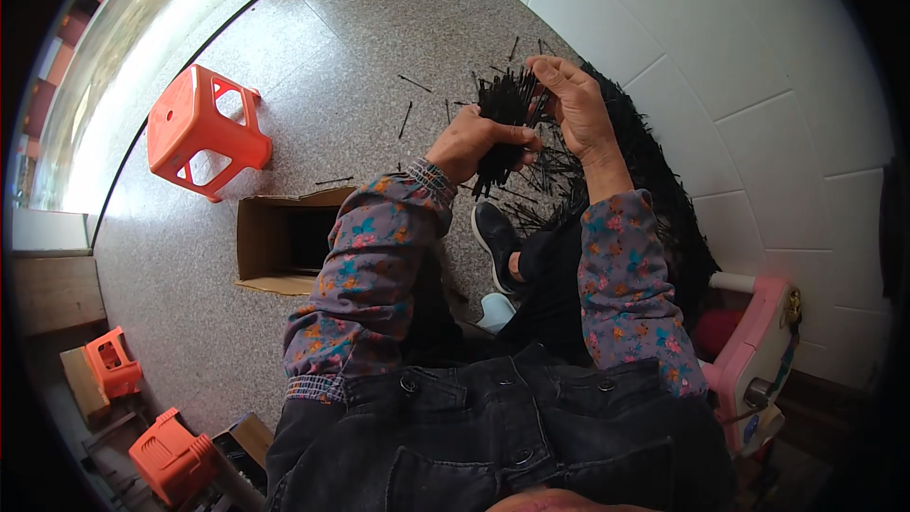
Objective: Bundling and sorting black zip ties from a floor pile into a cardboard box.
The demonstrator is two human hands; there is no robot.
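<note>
Head view: the left hand (474,140) grips a bundle of thin black sticks (503,100) above the floor (332,104); the right hand (576,112) curls at its right edge, whether pinching any I cannot tell. Loose sticks (550,169) lie below, near a dark heap (654,166) along the wall (787,133). Beside the left sleeve (374,251), a cardboard box (261,242) stands open, its interior too dark to read.

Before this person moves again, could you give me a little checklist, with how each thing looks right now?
1. Left hand gripping the bundle of black sticks: ok.
2. Right hand close beside the bundle: ok.
3. Right fingers firmly holding a stick: cannot tell.
4. Floor free of loose sticks: not ok, many lie scattered.
5. Cardboard box open: ok.
6. Box contents: cannot tell, the inside is dark.
</note>
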